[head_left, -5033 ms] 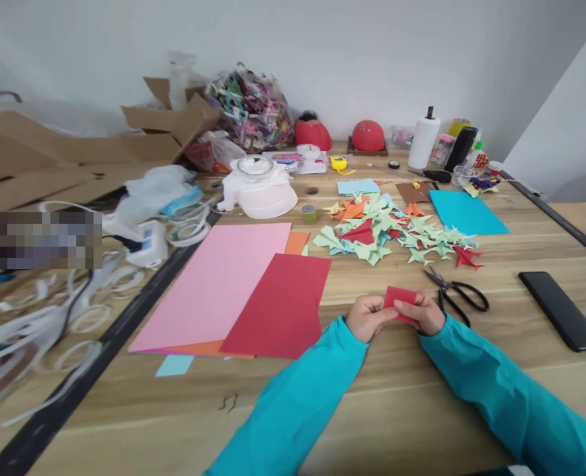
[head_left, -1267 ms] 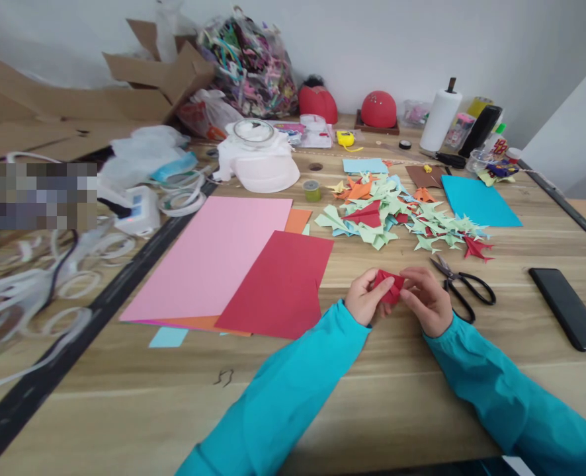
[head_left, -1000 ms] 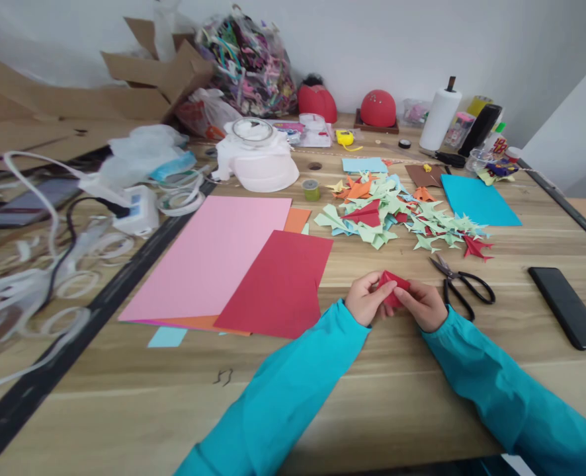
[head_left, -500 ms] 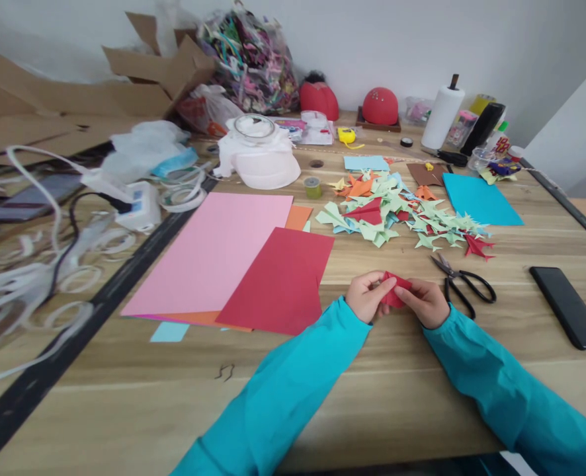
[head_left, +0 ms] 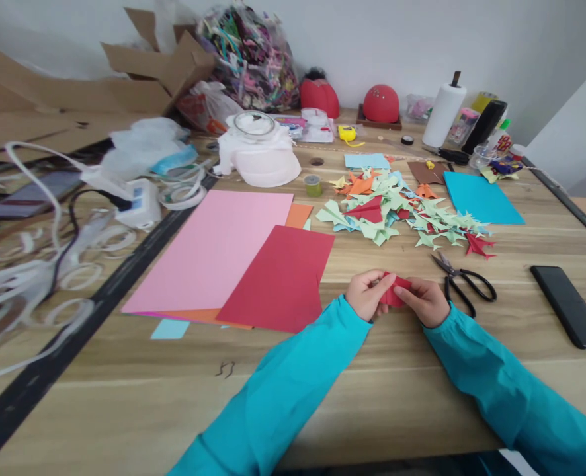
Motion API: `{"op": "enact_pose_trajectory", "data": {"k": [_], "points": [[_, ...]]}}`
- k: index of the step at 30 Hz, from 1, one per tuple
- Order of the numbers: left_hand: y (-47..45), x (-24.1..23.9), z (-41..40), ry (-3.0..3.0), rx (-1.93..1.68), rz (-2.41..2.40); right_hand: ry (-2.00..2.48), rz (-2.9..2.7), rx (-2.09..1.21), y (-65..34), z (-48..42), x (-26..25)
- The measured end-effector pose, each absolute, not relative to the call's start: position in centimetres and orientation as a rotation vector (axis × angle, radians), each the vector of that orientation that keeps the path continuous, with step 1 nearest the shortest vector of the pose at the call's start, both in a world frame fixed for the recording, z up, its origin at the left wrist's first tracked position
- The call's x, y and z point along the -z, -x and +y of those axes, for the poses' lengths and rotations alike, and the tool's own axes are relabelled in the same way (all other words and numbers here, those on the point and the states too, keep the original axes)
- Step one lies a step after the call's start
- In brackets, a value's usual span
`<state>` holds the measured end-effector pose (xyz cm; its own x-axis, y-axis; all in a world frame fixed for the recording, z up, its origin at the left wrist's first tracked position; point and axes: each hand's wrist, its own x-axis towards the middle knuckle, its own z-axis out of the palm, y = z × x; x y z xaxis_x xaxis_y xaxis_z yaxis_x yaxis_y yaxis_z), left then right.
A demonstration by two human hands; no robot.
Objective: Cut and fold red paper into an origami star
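Right hand (head_left: 429, 302) drawn closer since earlier | small creased red paper (head_left: 390, 296) pinched by it and left hand (head_left: 366, 295), fingers curled | pointed metal scissors (head_left: 453, 272) laid nearby

A: What stands by the wall (head_left: 352, 39)?

B: An open cardboard box (head_left: 186, 65), and to its right, a clear plastic bag (head_left: 276, 69) full of small multicoloured things (head_left: 246, 49). Then come a red dome (head_left: 381, 104) on a brown tray (head_left: 385, 125) and a white roll (head_left: 444, 116).

A: And nearer?

B: A white cap (head_left: 266, 165); to its right, a yellow tape measure (head_left: 347, 134). At the right, a black smartphone (head_left: 571, 306) lies flat.
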<state>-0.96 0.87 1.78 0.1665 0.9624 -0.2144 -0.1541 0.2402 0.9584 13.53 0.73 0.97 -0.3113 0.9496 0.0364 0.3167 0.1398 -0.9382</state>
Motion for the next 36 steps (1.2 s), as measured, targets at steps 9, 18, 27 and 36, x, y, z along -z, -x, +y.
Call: {"op": "enact_pose_trajectory", "data": {"k": [9, 18, 27, 36], "points": [[0.95, -1.78, 0.77, -0.963, -1.079, 1.096, 1.188, -1.712, -1.228, -13.45, 0.7, -1.3], [0.94, -1.82, 0.72, -0.958, -1.084, 1.15, 1.142, -1.629, -1.346, -13.44, 0.69, -1.0], [1.04, -1.68, 0.97, -1.022, -1.054, 1.088, 1.235, -1.601, -1.301, -13.41, 0.6, -1.31], [0.93, -1.54, 1.04, -1.002, -1.111, 1.117, 1.25, -1.546, -1.34, -13.51, 0.72, -1.23]]}}
